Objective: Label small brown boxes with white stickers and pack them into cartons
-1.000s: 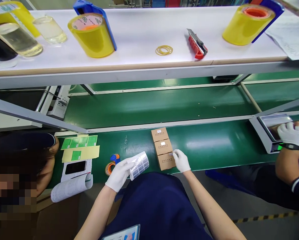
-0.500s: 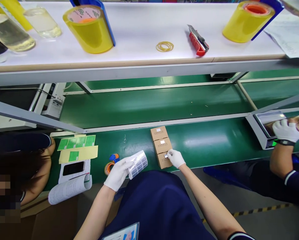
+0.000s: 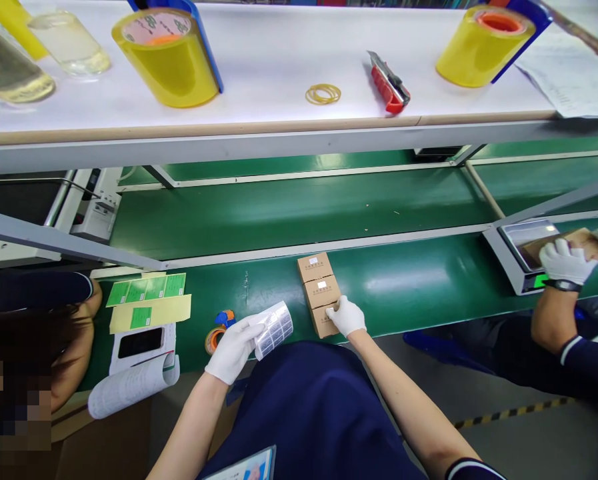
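Note:
My left hand (image 3: 234,349), in a white glove, is closed around a roll of silver-white labels (image 3: 275,329), its printed grid facing up. Three small brown cardboard boxes stand in a row on the green belt: a far box (image 3: 314,267), a middle box (image 3: 322,291) and a near box (image 3: 323,324). Both the far and middle boxes bear a small white label on top. My gloved right hand (image 3: 347,316) has its fingers pressed together against the top of the near box. Whatever lies under those fingertips is hidden.
Left of my hands are a small tape dispenser (image 3: 217,333), green label sheets (image 3: 149,289), a phone (image 3: 141,342) and a co-worker's arm. On the right, another person's gloved hand (image 3: 569,261) holds a brown box at a scale (image 3: 513,260). A shelf above carries tape rolls and a red utility knife (image 3: 389,83).
My right hand has pressed down onto the near box; the small label visible at its fingertips before is now hidden. The co-worker's box at the scale has shifted. My left hand keeps the roll.

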### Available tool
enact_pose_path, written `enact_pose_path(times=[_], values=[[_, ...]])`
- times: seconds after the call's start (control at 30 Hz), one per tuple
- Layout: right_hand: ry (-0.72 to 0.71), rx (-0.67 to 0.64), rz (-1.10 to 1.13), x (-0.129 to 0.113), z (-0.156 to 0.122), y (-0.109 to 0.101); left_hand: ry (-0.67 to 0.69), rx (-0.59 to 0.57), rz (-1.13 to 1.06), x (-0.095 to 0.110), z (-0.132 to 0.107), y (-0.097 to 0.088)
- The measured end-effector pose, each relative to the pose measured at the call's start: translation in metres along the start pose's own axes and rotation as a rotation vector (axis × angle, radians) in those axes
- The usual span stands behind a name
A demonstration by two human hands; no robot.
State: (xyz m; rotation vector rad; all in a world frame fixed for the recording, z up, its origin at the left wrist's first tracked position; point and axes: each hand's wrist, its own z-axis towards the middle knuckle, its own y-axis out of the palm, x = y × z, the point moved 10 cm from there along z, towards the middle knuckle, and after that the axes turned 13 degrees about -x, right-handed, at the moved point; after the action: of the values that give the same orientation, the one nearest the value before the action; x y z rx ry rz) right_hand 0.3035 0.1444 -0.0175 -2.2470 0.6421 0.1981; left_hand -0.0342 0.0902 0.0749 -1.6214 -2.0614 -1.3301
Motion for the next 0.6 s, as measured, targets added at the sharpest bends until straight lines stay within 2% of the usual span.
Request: enact_pose_path(times=[0.1, 0.2, 0.27, 0.4, 0.43, 0.47, 0.53, 0.6], values=[[0.129, 0.013, 0.020, 0.025, -0.007, -0.022, 0.021, -0.012, 0.092, 0.007, -0.004, 0.005], [0.083, -0.007, 0.053, 0.023, -0.025, -0.035, 0.060, 0.002, 0.302, 0.023, -0.009, 0.019], [-0.063, -0.019, 0.130, -0.003, -0.044, -0.041, 0.069, -0.013, 0.427, 0.034, -0.008, 0.037], [-0.558, 0.070, 0.492, -0.086, -0.107, -0.069, 0.091, -0.140, 0.627, 0.052, -0.001, 0.084], [-0.634, 0.101, 0.547, -0.101, -0.122, -0.075, 0.096, -0.166, 0.668, 0.054, 0.001, 0.092], [-0.674, 0.109, 0.573, -0.113, -0.132, -0.078, 0.097, -0.182, 0.700, 0.054, 0.003, 0.097], [-0.701, 0.078, 0.592, -0.128, -0.139, -0.074, 0.089, -0.168, 0.735, 0.051, 0.012, 0.096], [-0.657, 0.038, 0.616, -0.125, -0.131, -0.070, 0.076, -0.099, 0.760, 0.049, 0.028, 0.086]])
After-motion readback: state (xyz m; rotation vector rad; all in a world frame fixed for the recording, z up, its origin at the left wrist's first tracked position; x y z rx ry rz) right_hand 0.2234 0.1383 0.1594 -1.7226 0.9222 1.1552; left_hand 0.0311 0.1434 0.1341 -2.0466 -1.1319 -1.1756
